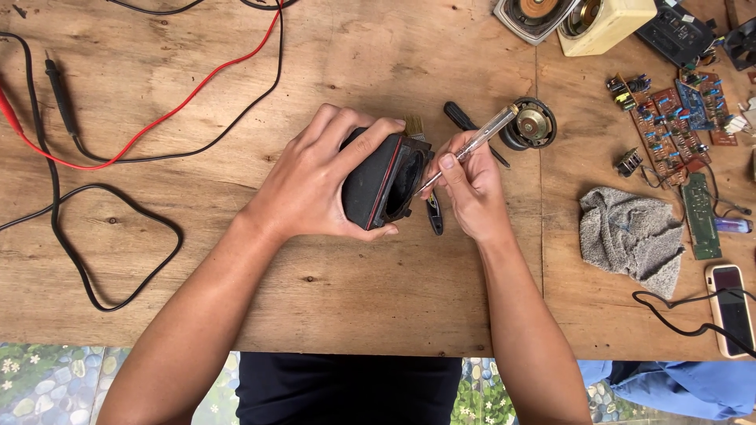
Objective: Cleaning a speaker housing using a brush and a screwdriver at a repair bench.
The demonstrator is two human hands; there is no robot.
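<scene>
Left hand clamps the black speaker box mid-tabletop; right hand pinches a clear-handled screwdriver, shaft slanting down-left, tip entering the box's open right side

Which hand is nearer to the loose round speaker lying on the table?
Right. The right hand, holding a clear-handled screwdriver, sits just below-left of the loose speaker. The left hand grips the black casing farther left, beyond the right hand.
</scene>
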